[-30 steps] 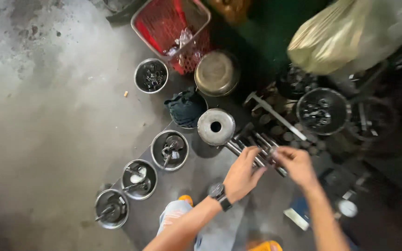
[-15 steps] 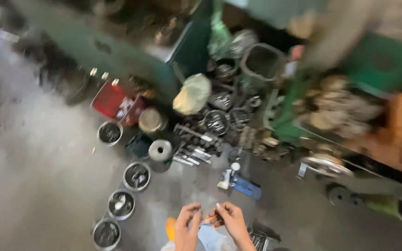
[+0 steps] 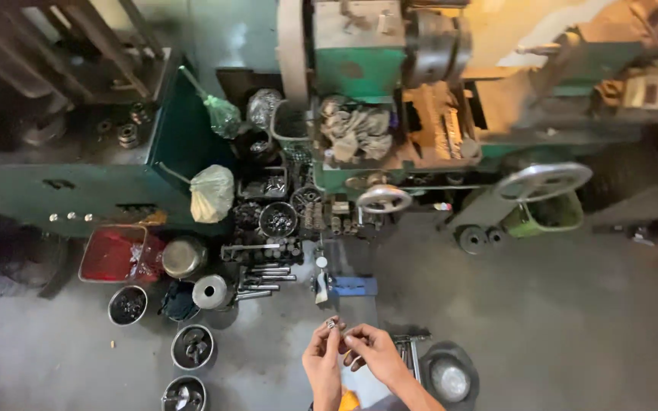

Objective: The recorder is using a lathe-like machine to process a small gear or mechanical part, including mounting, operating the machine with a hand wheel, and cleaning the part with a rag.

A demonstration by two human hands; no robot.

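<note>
Workshop floor seen from above, in front of a green lathe (image 3: 420, 99). At the near edge, the left hand (image 3: 323, 365) pinched a small metal ring (image 3: 331, 323) between thumb and fingertip, fingers closed narrowly on it. The right hand (image 3: 375, 354) lay just beside it, fingers curled toward the left hand's; whether it touched the ring or held anything could not be told. Just right of the hands lay a dark round pan (image 3: 449, 378) and, between it and the hands, a few steel rods (image 3: 407, 350). Farther off, a blue tool (image 3: 348, 287) lay on the concrete. To the left stood a row of round metal bowls (image 3: 193, 347) holding small parts, a steel cylinder (image 3: 210, 291), a bundle of steel bars (image 3: 264, 278), and a red basket (image 3: 112, 253). A pale plastic bag (image 3: 212, 193) hung near a green cabinet (image 3: 100, 190). A handwheel (image 3: 384, 199) projected from the lathe's near face.
</note>
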